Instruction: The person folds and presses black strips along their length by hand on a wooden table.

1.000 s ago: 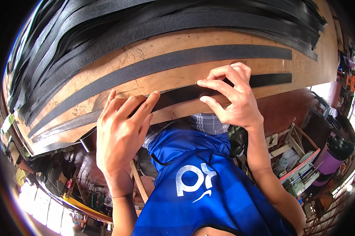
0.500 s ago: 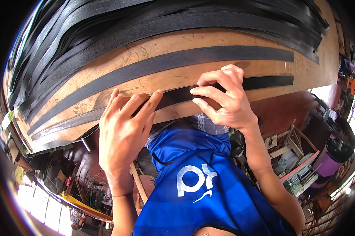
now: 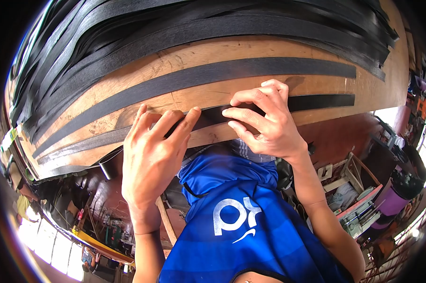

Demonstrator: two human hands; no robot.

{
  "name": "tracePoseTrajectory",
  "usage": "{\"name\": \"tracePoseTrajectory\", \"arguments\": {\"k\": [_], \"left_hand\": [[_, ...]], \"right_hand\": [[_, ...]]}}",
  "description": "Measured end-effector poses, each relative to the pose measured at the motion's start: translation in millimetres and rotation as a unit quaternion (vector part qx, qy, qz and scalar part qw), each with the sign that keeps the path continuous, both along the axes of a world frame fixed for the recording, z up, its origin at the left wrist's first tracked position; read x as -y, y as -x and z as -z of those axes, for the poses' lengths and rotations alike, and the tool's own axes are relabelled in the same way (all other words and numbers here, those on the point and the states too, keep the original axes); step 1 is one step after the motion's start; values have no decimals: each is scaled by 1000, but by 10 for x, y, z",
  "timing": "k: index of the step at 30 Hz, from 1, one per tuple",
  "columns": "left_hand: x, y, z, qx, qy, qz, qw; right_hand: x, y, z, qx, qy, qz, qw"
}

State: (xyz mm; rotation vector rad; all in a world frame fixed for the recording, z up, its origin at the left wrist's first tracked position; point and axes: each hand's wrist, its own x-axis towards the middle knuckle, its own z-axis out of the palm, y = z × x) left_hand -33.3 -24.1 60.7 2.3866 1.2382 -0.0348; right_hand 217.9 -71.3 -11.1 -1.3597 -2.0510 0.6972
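Observation:
A long black strip [image 3: 208,119] lies along the near edge of the wooden tabletop, glossy between my hands and to the right, greyer at the left. My left hand [image 3: 154,153] is closed over it, fingers bent, with the index fingertip at its upper edge and the thumb mostly hidden. A short distance to the right, my right hand [image 3: 272,118] curls thumb and fingers round the same strip, tips close together. Farther back, a matte black strip [image 3: 194,70] lies flat, touched by neither hand. Below the left edge, a shiny black band [image 3: 107,169] hangs in a curl.
A thick pile of black strips [image 3: 175,35] covers the far side of the wooden tabletop [image 3: 194,95]. My blue shirt [image 3: 222,188] is close to the near edge. At the lower right stand a wooden frame [image 3: 349,177] and a purple bucket [image 3: 393,198].
My hands have come slightly closer together along the strip, the left shifting right and the right shifting left. Both keep their curled posture. The view has shifted a little.

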Motion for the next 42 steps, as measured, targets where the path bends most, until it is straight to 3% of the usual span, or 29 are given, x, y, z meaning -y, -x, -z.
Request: {"name": "tracePoseTrajectory", "arguments": {"k": [27, 42], "left_hand": [[16, -1, 100, 11, -26, -2, 1000], [-11, 3, 209, 50, -82, 31, 995]], "right_hand": [[-55, 211, 45, -11, -6, -18, 1000], [-120, 108, 91, 1, -77, -40, 996]]}}
